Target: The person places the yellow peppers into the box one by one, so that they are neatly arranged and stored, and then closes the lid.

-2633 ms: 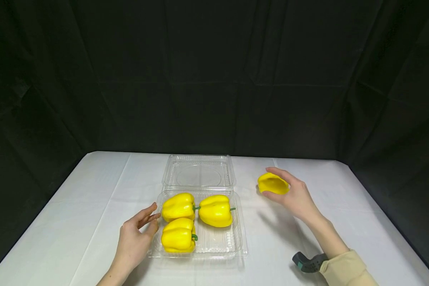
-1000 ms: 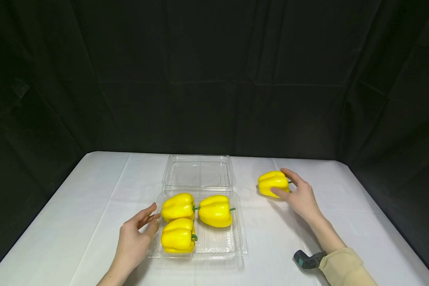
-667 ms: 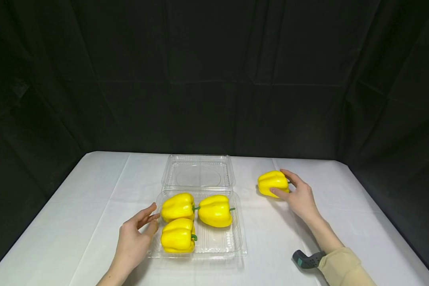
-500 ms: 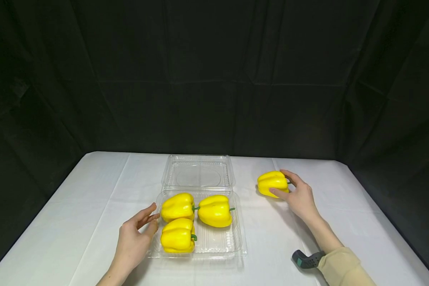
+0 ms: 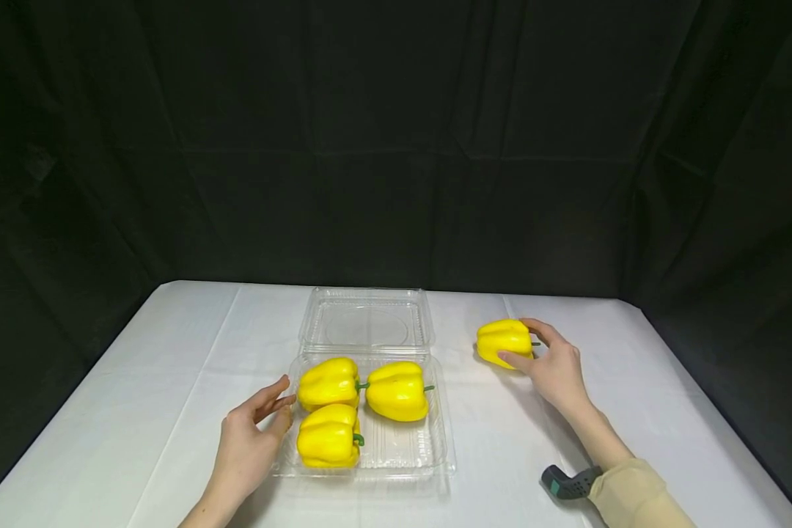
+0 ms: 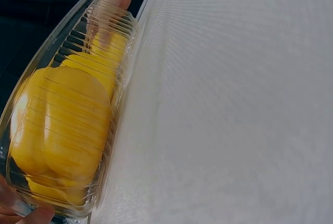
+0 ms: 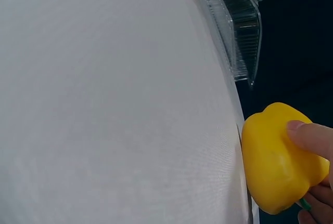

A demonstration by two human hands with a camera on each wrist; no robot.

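Note:
A clear plastic clamshell container [image 5: 402,447] lies with its lid [image 5: 369,315] folded back on the table. Inside are three yellow bell peppers: one at the back left [image 5: 326,385], one in front of it [image 5: 328,436], one to the right [image 5: 396,392]. My left hand [image 5: 247,440] is at the container's left side, thumb and fingers pinching its rim in the left wrist view. To the right of the container, my right hand [image 5: 557,370] grips a fourth yellow pepper [image 5: 501,341], thumb on its near side, green stem toward the palm. That pepper lies on its side, low over the cloth.
A white cloth [image 5: 171,411] covers the table, with black curtains [image 5: 396,147] behind and at both sides. A dark wrist device [image 5: 567,484] sticks out from the right sleeve [image 5: 636,495]. White cloth separates the container from the gripped pepper.
Since the earliest frame, the right hand's fingers have shifted back toward the pepper's stem end, and its rounded side and stem now show. The left hand and container have stayed put.

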